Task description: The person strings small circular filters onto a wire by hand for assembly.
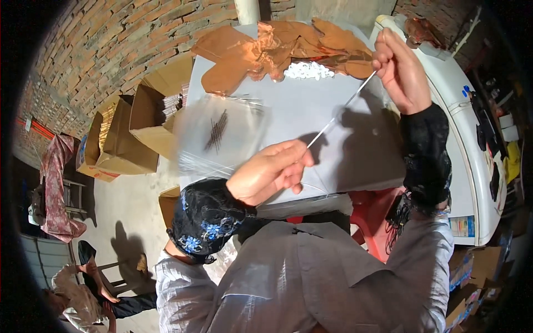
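A thin white stick or cord (340,114) runs straight and slanting between my two hands, above the grey-white table (355,172). My left hand (272,171) pinches its lower end between thumb and forefinger. The upper end is in the closed fingers of my right hand (398,72), raised at the far right. Beyond them, flat copper-coloured foil sheets (227,72), shaped like deflated balloons, lie along the table's far edge. Beside these is a heap of small white pieces (308,70). A clear plastic bag (191,125) with thin dark strips lies left of my left hand.
Open cardboard boxes (125,141) with bundled items stand left of the table. A white rounded appliance (466,183) is close on the right. A red plastic stool or chair (375,222) shows under the table's near edge. Another person (83,294) sits at the lower left.
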The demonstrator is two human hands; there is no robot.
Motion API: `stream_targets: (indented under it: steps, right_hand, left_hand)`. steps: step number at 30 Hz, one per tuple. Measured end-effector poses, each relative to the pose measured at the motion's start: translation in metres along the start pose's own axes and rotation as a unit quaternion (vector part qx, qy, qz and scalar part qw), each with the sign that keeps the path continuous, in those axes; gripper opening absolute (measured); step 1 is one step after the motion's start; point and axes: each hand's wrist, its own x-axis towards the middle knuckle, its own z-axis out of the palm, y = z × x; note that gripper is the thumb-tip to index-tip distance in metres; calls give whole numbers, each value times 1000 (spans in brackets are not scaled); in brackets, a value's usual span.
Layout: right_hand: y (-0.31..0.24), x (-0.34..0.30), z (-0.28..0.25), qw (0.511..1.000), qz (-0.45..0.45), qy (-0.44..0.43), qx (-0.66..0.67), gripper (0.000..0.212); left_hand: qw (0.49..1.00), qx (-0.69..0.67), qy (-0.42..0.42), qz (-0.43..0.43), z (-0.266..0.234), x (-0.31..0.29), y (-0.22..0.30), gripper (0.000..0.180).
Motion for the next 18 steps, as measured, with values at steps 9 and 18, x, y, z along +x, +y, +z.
stream_targets:
  steps: [9, 18]
  right_hand:
    - [105, -51, -10, 975, 142, -141, -96, 16]
    - [29, -11, 41, 963, -66, -149, -215, 21]
  left_hand:
    - [907, -13, 213, 363, -4, -9, 50, 29]
    - [244, 814, 159, 503, -7, 20, 90, 40]
